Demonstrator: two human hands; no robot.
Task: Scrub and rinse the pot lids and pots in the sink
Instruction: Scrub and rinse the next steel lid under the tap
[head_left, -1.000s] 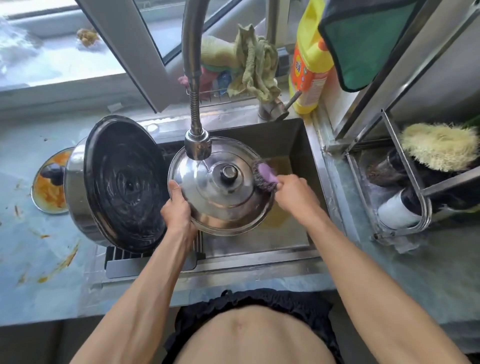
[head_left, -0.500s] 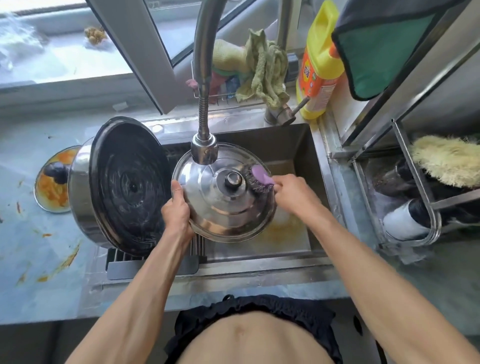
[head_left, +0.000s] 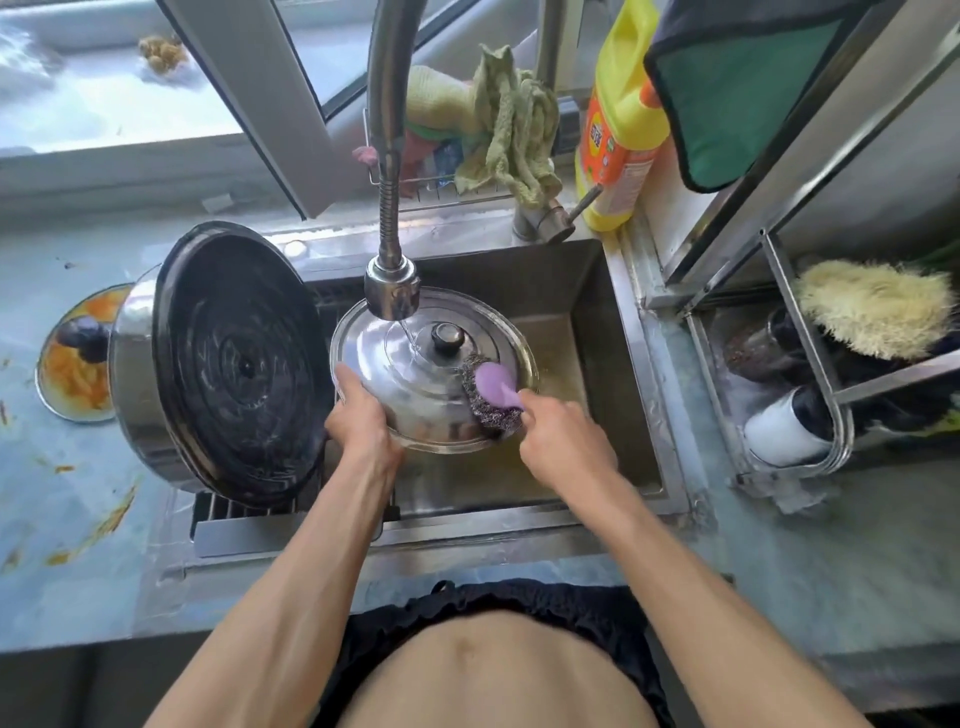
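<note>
Left hand (head_left: 358, 415) grips near-left rim of steel lid (head_left: 415, 374), tilted over the sink (head_left: 597, 364). Right hand (head_left: 563, 441) curls round purple-handled wire scrubber (head_left: 493, 395), pressed on lid's right side. Thin stream from faucet (head_left: 392, 291) hits lid. Large pot (head_left: 228, 364) lies on its side left of lid. Detergent bottle (head_left: 621, 119) behind.

Only printed matter in view: orange label on yellow detergent bottle (head_left: 621, 119) standing at back right corner of sink (head_left: 623, 332). Round emblem and lines of print visible on label; characters too small and blurred to read. No other text, numbers or signs legible.
</note>
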